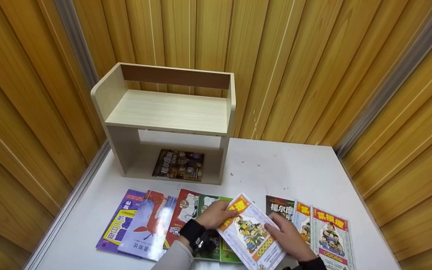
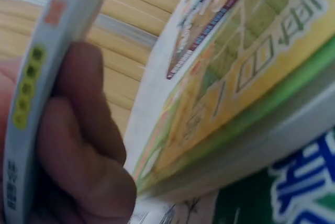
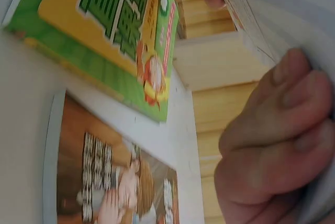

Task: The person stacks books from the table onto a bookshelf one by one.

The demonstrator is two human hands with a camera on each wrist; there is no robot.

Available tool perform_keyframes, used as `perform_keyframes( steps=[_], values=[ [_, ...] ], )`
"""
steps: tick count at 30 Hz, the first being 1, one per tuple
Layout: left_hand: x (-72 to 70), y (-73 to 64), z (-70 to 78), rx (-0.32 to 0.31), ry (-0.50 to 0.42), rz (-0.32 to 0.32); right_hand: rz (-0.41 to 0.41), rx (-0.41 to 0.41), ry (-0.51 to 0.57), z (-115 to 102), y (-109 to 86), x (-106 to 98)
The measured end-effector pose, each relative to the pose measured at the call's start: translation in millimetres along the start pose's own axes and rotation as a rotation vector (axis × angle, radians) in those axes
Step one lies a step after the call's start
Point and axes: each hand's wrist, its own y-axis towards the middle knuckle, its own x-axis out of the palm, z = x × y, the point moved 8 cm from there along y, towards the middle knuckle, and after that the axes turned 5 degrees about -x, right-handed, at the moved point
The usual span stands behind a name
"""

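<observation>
A comic book (image 1: 252, 240) with an orange-and-yellow title band is held tilted above the row of books. My left hand (image 1: 212, 215) grips its left edge, thumb on the cover. On the opposite edge my right hand (image 1: 291, 239) holds it, with curled fingers (image 3: 282, 130) against the back in the right wrist view. The left wrist view shows the comic's pale spine (image 2: 26, 103) beside my bent fingers. Beneath it lies a green book (image 1: 229, 255), partly covered; a dark green book (image 1: 207, 202) is next to it, partly hidden by my left hand.
A two-tier wooden shelf (image 1: 167, 110) stands behind; a dark book (image 1: 180, 165) lies on its lower level. Purple (image 1: 109, 240), light blue (image 1: 137, 232) and red books (image 1: 186, 206) lie left. A dark brown book (image 1: 278, 204) and two comics (image 1: 304, 213) lie right on the white table (image 1: 261, 168).
</observation>
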Motion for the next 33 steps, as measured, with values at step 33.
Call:
perform_keyframes(
  steps=[33],
  values=[
    [-157.1, -117.4, 6.2, 0.002, -0.413, 0.755, 0.426, -0.14, 0.639, -91, 46.1, 83]
  ],
)
